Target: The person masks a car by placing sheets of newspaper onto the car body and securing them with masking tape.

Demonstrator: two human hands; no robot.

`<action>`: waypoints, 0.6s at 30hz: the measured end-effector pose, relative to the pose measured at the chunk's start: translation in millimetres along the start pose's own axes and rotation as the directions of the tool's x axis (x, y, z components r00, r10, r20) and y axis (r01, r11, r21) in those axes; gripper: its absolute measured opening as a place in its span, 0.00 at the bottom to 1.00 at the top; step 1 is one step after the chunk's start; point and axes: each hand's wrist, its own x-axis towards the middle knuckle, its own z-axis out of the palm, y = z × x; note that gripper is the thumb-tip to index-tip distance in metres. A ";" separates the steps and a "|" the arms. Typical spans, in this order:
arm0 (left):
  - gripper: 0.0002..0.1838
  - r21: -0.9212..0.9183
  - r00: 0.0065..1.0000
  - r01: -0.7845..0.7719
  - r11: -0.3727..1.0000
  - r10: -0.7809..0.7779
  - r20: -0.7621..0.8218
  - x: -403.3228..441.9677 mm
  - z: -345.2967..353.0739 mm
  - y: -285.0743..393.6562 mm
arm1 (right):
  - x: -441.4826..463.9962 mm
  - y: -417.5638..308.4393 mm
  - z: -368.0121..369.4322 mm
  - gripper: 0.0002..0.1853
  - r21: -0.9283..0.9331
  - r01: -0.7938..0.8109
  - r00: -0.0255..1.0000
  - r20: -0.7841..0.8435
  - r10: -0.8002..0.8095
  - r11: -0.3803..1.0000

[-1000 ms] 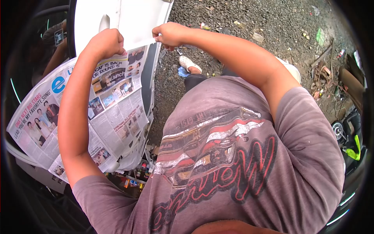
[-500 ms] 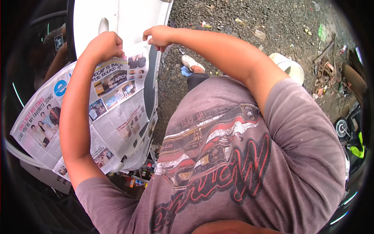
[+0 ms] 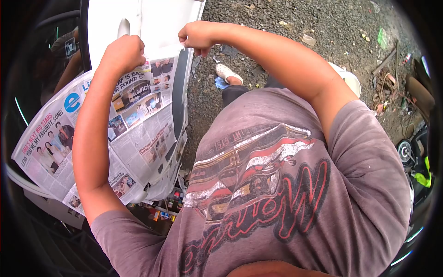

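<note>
A printed newspaper sheet (image 3: 138, 122) hangs over the lower part of a white car door (image 3: 159, 18). My left hand (image 3: 123, 53) is closed at the sheet's upper edge, its fingertips curled under and partly hidden. To the right, my right hand (image 3: 197, 37) is closed in a pinch near the sheet's upper right corner, by the door's outer edge. What lies between its fingertips is hard to see, but the sheet's edge runs up to them. Just above my left hand is the pale door handle (image 3: 123, 27).
Dark window glass (image 3: 57, 60) borders the door on the left. Gravel ground (image 3: 286, 27) with scattered litter lies to the right, with a white bucket (image 3: 348, 78) on it. A foot in a white clog (image 3: 227, 73) stands beside the door. Small colourful items (image 3: 166, 214) lie below the newspaper.
My right hand has shifted right and slightly up, along the door's outer edge. My left hand has moved slightly left and up. The newspaper's upper edge has risen a little.
</note>
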 end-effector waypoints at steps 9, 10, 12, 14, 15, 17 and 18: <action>0.10 0.039 0.999 0.017 0.999 -0.016 -0.033 1.3 1.2 -3.3 | -1.3 -4.8 3.1 0.10 0.029 -0.027 1.000 -0.006 0.027 0.999; 0.10 0.038 0.999 0.007 0.999 -0.006 -0.044 1.4 3.1 -4.0 | -2.7 -3.9 4.4 0.10 0.030 -0.027 1.000 -0.005 0.027 0.999; 0.10 0.035 0.999 0.000 0.999 0.002 -0.052 0.1 3.0 -4.8 | -6.0 -2.2 5.5 0.13 0.038 -0.005 1.000 -0.005 0.005 0.999; 0.10 -0.045 1.000 0.020 0.999 -0.021 -0.020 -1.2 -1.6 -3.2 | -2.0 2.4 10.1 0.13 0.048 -0.004 1.000 -0.004 0.005 0.999; 0.10 -0.043 1.000 0.018 0.999 -0.019 -0.019 -0.7 -1.2 -3.8 | 0.8 5.8 13.9 0.13 0.060 -0.005 1.000 -0.004 0.005 0.998; 0.10 -0.165 0.999 0.028 0.986 -0.025 0.020 -0.4 0.4 -8.1 | 10.6 9.6 21.0 0.12 0.063 -0.012 1.000 -0.025 0.013 0.998; 0.10 -0.162 0.999 0.027 0.987 -0.023 0.023 -1.0 -0.4 -8.6 | 15.1 10.6 24.5 0.10 0.065 -0.022 0.999 -0.044 0.024 0.998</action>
